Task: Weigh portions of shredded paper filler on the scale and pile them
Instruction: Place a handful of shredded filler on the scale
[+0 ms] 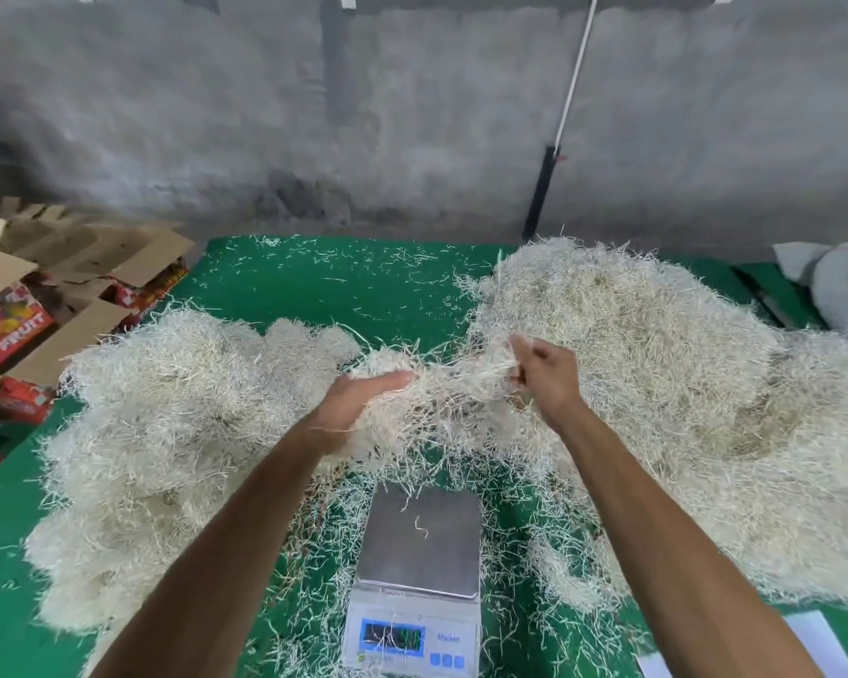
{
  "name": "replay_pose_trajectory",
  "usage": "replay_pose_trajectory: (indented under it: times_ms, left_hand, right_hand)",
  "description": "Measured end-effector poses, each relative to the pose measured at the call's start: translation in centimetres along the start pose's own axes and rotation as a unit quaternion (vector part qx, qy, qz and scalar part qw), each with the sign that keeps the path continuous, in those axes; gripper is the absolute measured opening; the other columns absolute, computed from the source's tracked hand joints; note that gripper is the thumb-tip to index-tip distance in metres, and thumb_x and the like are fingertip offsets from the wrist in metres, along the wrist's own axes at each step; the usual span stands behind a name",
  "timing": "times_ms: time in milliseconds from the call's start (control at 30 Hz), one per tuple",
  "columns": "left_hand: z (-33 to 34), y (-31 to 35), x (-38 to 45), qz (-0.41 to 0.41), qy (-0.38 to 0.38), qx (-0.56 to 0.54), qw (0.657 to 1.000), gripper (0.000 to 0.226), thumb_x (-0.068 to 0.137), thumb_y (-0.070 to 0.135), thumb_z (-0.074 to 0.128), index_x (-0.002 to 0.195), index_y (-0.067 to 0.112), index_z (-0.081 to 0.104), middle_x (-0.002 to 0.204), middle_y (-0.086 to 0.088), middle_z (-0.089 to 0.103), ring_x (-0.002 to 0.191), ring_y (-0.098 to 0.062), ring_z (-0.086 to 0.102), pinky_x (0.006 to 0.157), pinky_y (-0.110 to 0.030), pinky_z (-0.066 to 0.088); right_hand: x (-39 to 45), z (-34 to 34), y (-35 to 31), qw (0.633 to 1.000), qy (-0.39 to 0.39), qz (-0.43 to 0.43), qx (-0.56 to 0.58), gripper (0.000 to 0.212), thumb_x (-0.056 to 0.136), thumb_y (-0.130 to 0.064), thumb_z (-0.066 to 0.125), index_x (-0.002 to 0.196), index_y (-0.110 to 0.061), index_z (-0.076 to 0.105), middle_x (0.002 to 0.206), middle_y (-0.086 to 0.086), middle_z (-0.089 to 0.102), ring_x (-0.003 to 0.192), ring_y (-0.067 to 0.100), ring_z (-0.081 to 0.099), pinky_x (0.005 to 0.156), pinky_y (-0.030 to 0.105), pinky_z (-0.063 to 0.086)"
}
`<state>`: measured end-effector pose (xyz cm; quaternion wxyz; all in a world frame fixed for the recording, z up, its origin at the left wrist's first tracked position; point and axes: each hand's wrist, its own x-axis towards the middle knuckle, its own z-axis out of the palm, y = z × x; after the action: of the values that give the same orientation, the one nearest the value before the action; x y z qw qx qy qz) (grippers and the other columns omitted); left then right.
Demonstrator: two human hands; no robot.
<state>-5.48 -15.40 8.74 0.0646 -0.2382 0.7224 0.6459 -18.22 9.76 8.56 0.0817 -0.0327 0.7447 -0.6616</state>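
A digital scale (419,545) with a steel pan stands at the front centre on the green cloth, bearing only a few stray strands. Above and behind it I hold a clump of pale shredded paper filler (432,408). My left hand (358,403) grips the clump from the left, thumb on top. My right hand (544,374) pinches strands at the clump's right end. A big heap of filler (657,384) lies to the right and another heap (167,433) to the left.
Loose strands litter the green cloth (343,286) around the scale. Open cardboard fruit boxes (45,310) are stacked at the far left. A grey wall rises behind, with a white pole (574,80) leaning against it. Grey fabric (838,281) lies at the far right.
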Motion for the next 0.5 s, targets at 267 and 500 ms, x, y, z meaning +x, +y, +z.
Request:
replay_pose_trajectory:
  times_ms: [267,500]
  left_hand:
    - [1.9,-1.7,1.3,-0.017,0.031,0.287,0.957,0.131,0.043,0.091,0.073,0.141,0.011,0.043,0.135,-0.018,0.053,0.113,-0.013,0.064,0.090,-0.034,0.057]
    - [6.3,-1.8,1.6,0.050,0.064,0.450,0.889,0.102,0.058,0.095,0.059,0.117,0.013,0.062,0.100,-0.011,0.072,0.079,-0.008,0.069,0.083,-0.040,0.059]
  right_hand:
    - [2.0,-2.4,-1.3,0.976,0.020,0.033,0.215,0.024,0.102,-0.019,0.062,0.113,0.002,0.061,0.108,0.019,0.069,0.088,0.026,0.078,0.084,0.034,0.062]
    - [2.1,-2.2,-3.3,0.936,0.007,0.049,0.349,0.019,0.104,-0.005,0.056,0.123,0.000,0.057,0.104,0.020,0.071,0.101,0.035,0.076,0.091,0.038,0.062]
